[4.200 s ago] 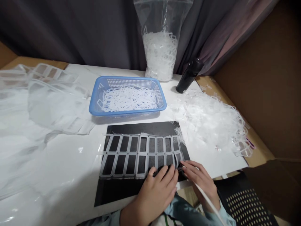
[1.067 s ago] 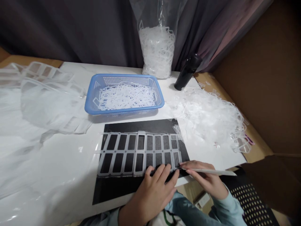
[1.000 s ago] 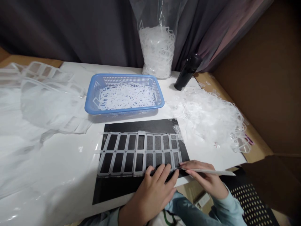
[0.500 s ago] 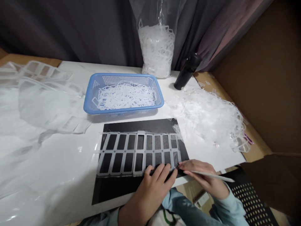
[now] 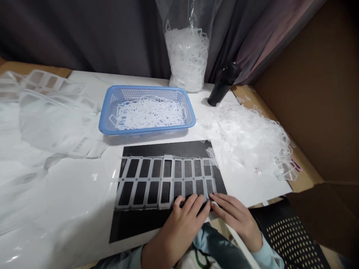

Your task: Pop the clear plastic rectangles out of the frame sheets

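Observation:
A translucent sheet of rounded rectangular frames (image 5: pixel 161 180), set in two rows, lies on a black mat (image 5: pixel 134 228) in front of me. My left hand (image 5: pixel 182 222) rests on the sheet's lower edge, right of its middle, fingers bent slightly and apart. At the lower right corner, my right hand (image 5: pixel 241 220) has its fingertips down on the sheet. A slim white stick (image 5: pixel 239 243) is held in that hand, its tip showing by the fingers and its other end running toward the bottom of the view. Both sets of fingertips nearly meet, hiding that corner.
Behind the mat stands a blue basket (image 5: pixel 147 130) of thin white frame strips. A clear bag (image 5: pixel 187 59) of similar strips and a black bottle (image 5: pixel 224 84) stand farther back. Loose strips (image 5: pixel 249 138) are heaped at right; translucent sheets (image 5: pixel 53 116) are piled at left.
My right hand has turned, and the white stick has swung from pointing rightward to pointing down toward the bottom of the view. My left hand has hardly moved.

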A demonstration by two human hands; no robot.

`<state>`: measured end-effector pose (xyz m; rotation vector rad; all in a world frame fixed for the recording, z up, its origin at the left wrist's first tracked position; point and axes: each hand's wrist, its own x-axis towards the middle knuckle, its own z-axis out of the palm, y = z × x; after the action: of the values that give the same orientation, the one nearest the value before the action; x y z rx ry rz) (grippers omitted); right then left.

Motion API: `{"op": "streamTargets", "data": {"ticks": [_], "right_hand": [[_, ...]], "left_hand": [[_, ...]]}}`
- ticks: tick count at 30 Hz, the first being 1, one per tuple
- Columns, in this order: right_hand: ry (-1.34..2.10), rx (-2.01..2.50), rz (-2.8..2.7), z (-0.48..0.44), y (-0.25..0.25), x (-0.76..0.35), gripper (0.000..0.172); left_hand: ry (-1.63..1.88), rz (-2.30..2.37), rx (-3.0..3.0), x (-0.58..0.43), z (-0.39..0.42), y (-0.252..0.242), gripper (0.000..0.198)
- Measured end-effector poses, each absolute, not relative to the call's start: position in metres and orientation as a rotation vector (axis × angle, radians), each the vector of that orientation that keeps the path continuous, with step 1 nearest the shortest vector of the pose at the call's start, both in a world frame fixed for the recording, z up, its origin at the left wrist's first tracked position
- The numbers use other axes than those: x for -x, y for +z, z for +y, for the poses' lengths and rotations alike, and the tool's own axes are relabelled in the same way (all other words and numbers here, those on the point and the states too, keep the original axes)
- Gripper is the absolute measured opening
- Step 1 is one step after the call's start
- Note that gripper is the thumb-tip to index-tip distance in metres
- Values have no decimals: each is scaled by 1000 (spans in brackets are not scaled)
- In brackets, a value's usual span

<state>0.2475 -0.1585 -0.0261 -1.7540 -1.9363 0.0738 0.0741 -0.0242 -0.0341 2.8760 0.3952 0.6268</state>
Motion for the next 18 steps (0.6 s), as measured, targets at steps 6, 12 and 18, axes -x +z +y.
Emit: {"op": "streamTargets", "data": {"ticks": [6,12,18], "right_hand": [[-41,1782,-1837,-151,-26,-255,39],[-505,1851,-1649,-141,-8,-295,43],[-710,1995,-1185,-138,12,-307,32]], "left_hand": [[608,379,-2911,-74,-23,-35,30],[520,359,-2914,-70,-24,-35,35],[529,353,-2925,-70,-22,-34,37]]}}
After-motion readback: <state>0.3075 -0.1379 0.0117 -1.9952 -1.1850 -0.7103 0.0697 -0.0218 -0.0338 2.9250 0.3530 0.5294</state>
